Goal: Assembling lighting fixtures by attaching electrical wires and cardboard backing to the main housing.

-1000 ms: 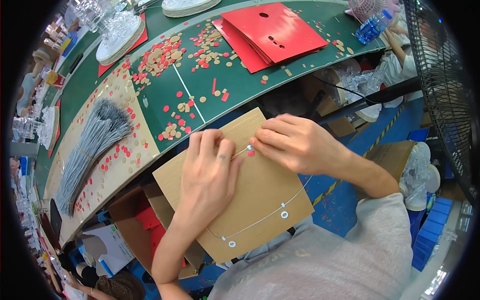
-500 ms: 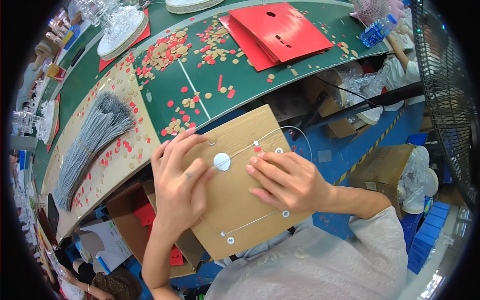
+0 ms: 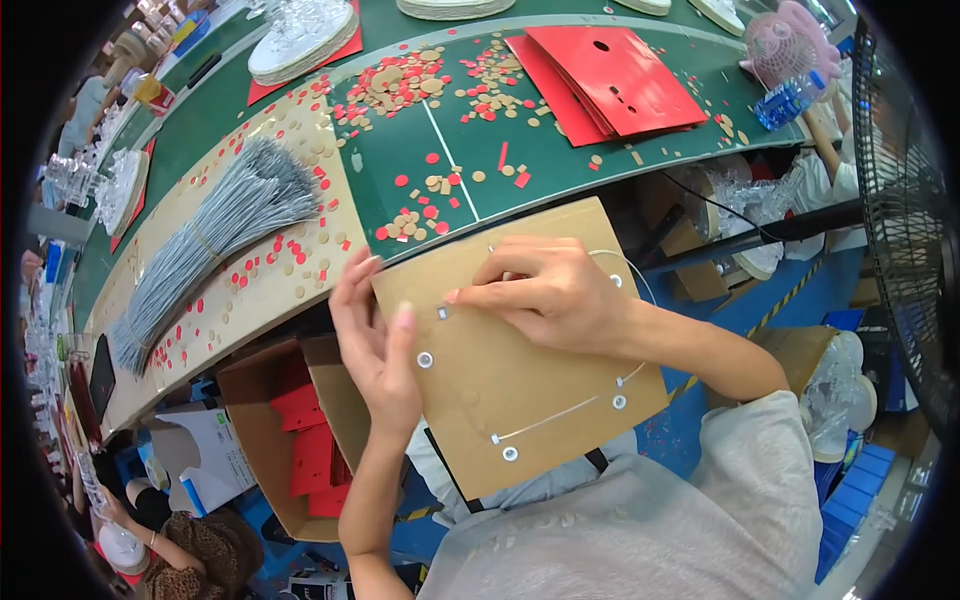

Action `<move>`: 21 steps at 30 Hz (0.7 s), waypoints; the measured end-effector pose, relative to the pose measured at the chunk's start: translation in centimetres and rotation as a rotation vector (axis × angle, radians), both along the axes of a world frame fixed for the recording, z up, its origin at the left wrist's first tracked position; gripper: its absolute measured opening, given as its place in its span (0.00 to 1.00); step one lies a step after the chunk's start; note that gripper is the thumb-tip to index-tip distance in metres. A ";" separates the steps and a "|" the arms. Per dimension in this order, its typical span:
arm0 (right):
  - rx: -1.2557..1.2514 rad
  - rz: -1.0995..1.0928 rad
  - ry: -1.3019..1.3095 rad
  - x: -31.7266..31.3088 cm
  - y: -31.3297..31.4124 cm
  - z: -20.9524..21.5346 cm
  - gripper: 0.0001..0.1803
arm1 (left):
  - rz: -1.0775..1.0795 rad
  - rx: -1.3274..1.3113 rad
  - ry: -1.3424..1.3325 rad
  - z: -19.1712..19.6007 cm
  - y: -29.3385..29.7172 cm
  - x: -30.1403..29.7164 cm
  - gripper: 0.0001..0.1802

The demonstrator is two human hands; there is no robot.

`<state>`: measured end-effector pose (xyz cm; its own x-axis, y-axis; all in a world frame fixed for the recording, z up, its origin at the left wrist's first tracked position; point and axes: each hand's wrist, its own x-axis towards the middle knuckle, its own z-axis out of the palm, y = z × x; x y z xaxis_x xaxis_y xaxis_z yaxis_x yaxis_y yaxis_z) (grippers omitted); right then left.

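Red sheets (image 3: 650, 75) on green table (image 3: 550, 162)

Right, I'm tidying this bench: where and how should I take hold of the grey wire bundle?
Probably around the middle of the grey wire bundle, from above with the grip across it: it lies flat, narrower there than at its flared upper end.

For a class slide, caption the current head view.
Right hand over a brown board, left hand at its edge, by a green table.
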<state>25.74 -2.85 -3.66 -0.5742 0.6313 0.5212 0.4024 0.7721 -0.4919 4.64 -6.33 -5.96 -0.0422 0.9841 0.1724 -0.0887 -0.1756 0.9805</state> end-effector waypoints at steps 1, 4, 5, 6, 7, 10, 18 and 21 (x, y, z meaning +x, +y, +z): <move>-0.007 -0.005 0.032 -0.1 0.0 0.0 0.20 | -0.018 -0.012 0.045 -0.4 -0.4 0.0 0.37; -0.004 0.010 0.022 -0.3 -0.3 0.6 0.21 | -0.110 -0.228 -0.200 1.2 -1.4 0.9 0.42; 0.018 0.023 -0.012 -0.4 -0.4 1.0 0.21 | -0.112 -0.210 -0.250 1.5 -1.3 1.1 0.43; 0.013 0.031 -0.016 -0.4 -0.5 1.3 0.21 | -0.115 -0.191 -0.299 1.6 -1.3 1.2 0.45; 0.070 0.061 -0.132 -0.3 -0.6 1.7 0.21 | -0.108 -0.195 -0.305 1.2 -1.5 0.9 0.45; 0.208 0.119 -0.323 0.2 -0.3 2.7 0.23 | -0.137 -0.205 -0.283 0.3 -1.5 0.3 0.43; 0.352 0.164 -0.442 1.5 -0.8 2.4 0.28 | -0.125 -0.222 -0.310 0.3 -1.4 0.5 0.45; 0.352 0.182 -0.480 1.3 -0.9 2.9 0.29 | -0.123 -0.219 -0.321 0.6 -1.4 0.8 0.45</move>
<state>27.06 -3.79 -0.80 -0.8786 0.3384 0.3370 0.3620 0.9321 0.0077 5.49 -7.75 -5.39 0.0609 0.9972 -0.0444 -0.4033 0.0652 0.9127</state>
